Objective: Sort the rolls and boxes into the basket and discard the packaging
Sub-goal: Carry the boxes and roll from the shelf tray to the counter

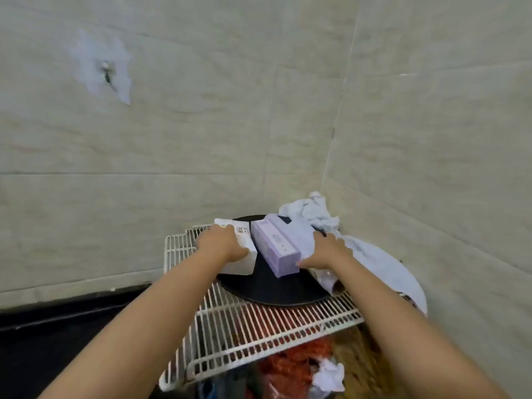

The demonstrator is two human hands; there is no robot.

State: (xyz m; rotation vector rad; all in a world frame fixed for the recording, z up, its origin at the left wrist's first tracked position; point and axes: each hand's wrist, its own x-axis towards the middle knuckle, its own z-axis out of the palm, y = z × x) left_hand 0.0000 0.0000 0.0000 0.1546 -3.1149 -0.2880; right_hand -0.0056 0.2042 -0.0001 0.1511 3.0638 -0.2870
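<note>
My left hand grips a white box from above, on the left side of a black round tray. My right hand holds the right side of a lilac box that lies tilted on the same tray, beside the white box. Both boxes rest over a white wire rack. A roll with a cardboard core lies at the tray's right edge, partly under my right forearm.
Crumpled pale plastic packaging is piled in the wall corner behind and to the right of the tray. Below the rack are red items and a crumpled white paper. Tiled walls close in at the back and right.
</note>
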